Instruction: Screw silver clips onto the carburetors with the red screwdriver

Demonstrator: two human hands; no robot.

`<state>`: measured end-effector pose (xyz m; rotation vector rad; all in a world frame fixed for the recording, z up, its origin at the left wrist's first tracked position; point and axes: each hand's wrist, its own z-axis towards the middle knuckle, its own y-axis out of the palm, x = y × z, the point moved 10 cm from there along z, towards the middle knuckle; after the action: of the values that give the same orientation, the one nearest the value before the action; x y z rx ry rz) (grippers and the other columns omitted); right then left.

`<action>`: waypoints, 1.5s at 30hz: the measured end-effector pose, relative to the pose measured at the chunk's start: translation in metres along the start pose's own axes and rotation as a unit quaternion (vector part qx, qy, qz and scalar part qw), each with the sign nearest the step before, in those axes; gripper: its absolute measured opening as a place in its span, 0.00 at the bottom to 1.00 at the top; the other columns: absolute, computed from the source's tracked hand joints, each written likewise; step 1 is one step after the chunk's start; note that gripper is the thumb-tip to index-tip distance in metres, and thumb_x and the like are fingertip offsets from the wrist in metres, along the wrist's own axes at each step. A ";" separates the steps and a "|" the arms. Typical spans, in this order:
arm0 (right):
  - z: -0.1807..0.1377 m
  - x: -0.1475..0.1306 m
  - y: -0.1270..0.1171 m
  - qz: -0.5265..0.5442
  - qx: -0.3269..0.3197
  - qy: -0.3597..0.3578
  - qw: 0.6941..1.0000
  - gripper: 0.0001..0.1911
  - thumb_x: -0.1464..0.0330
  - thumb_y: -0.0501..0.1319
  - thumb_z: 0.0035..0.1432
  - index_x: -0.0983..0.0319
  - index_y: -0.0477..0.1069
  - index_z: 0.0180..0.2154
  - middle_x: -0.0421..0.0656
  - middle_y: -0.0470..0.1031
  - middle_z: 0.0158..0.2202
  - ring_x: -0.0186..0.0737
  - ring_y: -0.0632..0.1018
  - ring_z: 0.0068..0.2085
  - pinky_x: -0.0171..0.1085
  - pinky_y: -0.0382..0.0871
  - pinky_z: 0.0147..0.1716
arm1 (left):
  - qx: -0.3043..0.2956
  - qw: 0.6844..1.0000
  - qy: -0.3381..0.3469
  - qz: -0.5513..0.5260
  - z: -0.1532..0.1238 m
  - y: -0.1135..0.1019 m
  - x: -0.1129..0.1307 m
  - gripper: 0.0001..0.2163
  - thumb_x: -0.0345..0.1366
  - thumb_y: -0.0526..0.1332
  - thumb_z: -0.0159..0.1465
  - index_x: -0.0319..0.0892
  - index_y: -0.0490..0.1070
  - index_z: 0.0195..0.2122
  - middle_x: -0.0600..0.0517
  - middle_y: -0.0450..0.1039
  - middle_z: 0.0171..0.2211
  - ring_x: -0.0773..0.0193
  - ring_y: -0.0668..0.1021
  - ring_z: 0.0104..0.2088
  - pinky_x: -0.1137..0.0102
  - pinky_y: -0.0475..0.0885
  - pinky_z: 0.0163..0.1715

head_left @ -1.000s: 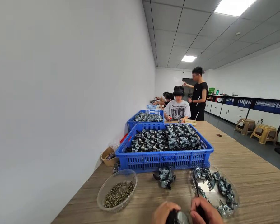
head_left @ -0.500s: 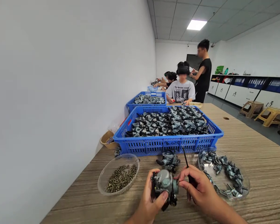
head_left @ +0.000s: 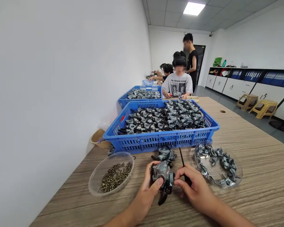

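Note:
My left hand (head_left: 149,184) is wrapped round a grey metal carburetor (head_left: 162,171) with black fittings, its thumb pressed on the near side. A screwdriver (head_left: 181,156) with a dark shaft lies in my right hand (head_left: 191,184), its shaft pointing up and away. The thumb and forefinger of that hand pinch together at the round end of the carburetor; whether a small screw is between them is too small to tell. Just behind, a second carburetor (head_left: 166,153) rests on the table by the crate.
A blue crate (head_left: 132,143) full of carburetors stands ahead, with another blue crate (head_left: 123,102) behind it. To the left is a clear bowl (head_left: 94,183) of brass-coloured screws; to the right, a clear tray (head_left: 239,181) of small metal parts. A co-worker (head_left: 178,80) sits beyond.
The view has shifted a little. My left hand has tilted the carburetor slightly, and a black hose end now shows below it. My right fingers stay at its round end. The standing person has turned.

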<state>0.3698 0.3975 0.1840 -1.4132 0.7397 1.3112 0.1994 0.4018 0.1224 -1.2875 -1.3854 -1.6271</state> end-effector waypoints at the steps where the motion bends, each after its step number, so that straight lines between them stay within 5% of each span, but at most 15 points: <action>1: 0.001 0.000 -0.002 -0.003 0.001 -0.001 1.000 0.22 0.46 0.64 0.73 0.58 0.76 0.40 0.46 0.70 0.41 0.41 0.75 0.38 0.29 0.77 0.23 | -0.002 0.999 0.009 0.032 0.000 0.000 0.001 0.32 0.58 0.69 0.70 0.53 0.58 0.67 0.45 0.79 0.54 0.51 0.84 0.49 0.56 0.81 0.49; 8: 0.008 -0.004 -0.012 -0.012 0.015 -0.008 1.000 0.25 0.42 0.63 0.71 0.58 0.75 0.38 0.44 0.69 0.39 0.40 0.75 0.36 0.30 0.77 0.21 | 0.056 0.970 0.132 0.196 -0.004 -0.001 0.035 0.35 0.56 0.75 0.64 0.47 0.66 0.65 0.44 0.79 0.55 0.49 0.84 0.51 0.56 0.81 0.54; 13: 0.009 -0.007 -0.016 -0.022 0.012 -0.015 1.000 0.28 0.41 0.62 0.72 0.59 0.74 0.38 0.42 0.69 0.38 0.34 0.73 0.28 0.32 0.75 0.20 | 0.042 0.889 0.225 0.396 -0.014 0.017 0.073 0.34 0.49 0.83 0.53 0.49 0.78 0.60 0.45 0.82 0.54 0.46 0.84 0.53 0.53 0.80 0.58; 17: 0.009 -0.015 -0.022 -0.047 0.021 -0.038 0.998 0.26 0.43 0.61 0.73 0.59 0.75 0.39 0.43 0.71 0.38 0.36 0.74 0.31 0.32 0.72 0.22 | -0.026 0.838 0.183 0.513 -0.017 0.037 0.070 0.35 0.43 0.85 0.51 0.54 0.79 0.61 0.49 0.85 0.51 0.45 0.85 0.52 0.54 0.83 0.53; 21: 0.005 -0.029 -0.026 -0.086 0.010 -0.066 0.994 0.21 0.49 0.61 0.76 0.58 0.75 0.38 0.41 0.72 0.35 0.38 0.73 0.33 0.37 0.73 0.34 | -0.032 0.809 0.137 0.571 -0.021 0.037 0.057 0.48 0.51 0.86 0.48 0.51 0.71 0.70 0.45 0.86 0.53 0.41 0.87 0.51 0.52 0.84 0.52; 25: 0.002 -0.038 -0.024 -0.118 -0.008 -0.085 0.989 0.19 0.53 0.63 0.76 0.58 0.76 0.37 0.40 0.73 0.33 0.40 0.74 0.37 0.39 0.70 0.41 | -0.038 0.779 0.181 0.599 -0.026 0.043 0.061 0.36 0.56 0.82 0.53 0.50 0.78 0.60 0.47 0.86 0.53 0.43 0.88 0.50 0.57 0.84 0.48; 29: 0.001 -0.040 -0.022 -0.132 -0.013 -0.091 0.987 0.19 0.53 0.62 0.77 0.58 0.76 0.37 0.41 0.74 0.34 0.41 0.73 0.39 0.40 0.70 0.43 | -0.035 0.786 0.225 0.575 -0.026 0.047 0.081 0.30 0.54 0.80 0.57 0.48 0.79 0.57 0.45 0.85 0.56 0.44 0.88 0.52 0.59 0.85 0.50; 38: 0.000 -0.043 -0.022 -0.129 -0.012 -0.094 0.987 0.14 0.59 0.62 0.77 0.58 0.75 0.38 0.40 0.72 0.34 0.39 0.72 0.37 0.38 0.65 0.38 | -0.133 0.787 0.156 0.583 -0.018 0.043 0.074 0.29 0.46 0.75 0.62 0.49 0.76 0.64 0.46 0.85 0.59 0.42 0.87 0.55 0.55 0.81 0.55; 42: -0.003 -0.047 -0.023 -0.110 0.008 -0.111 0.988 0.16 0.56 0.59 0.79 0.58 0.73 0.40 0.40 0.72 0.36 0.40 0.72 0.37 0.39 0.66 0.39 | -0.126 0.786 0.159 0.584 -0.019 0.045 0.077 0.28 0.48 0.72 0.65 0.50 0.74 0.66 0.47 0.87 0.54 0.45 0.89 0.47 0.61 0.80 0.47; 45: -0.009 -0.053 -0.020 -0.099 0.002 -0.122 0.988 0.17 0.54 0.59 0.79 0.57 0.73 0.39 0.40 0.72 0.35 0.40 0.72 0.36 0.39 0.66 0.39 | -0.140 0.767 0.133 0.612 -0.024 0.051 0.074 0.22 0.52 0.70 0.67 0.50 0.78 0.58 0.51 0.87 0.42 0.48 0.87 0.37 0.65 0.75 0.37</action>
<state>0.3793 0.3842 0.2390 -1.2591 0.4278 1.2956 0.2159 0.3748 0.2102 -1.5142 0.0578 -0.9610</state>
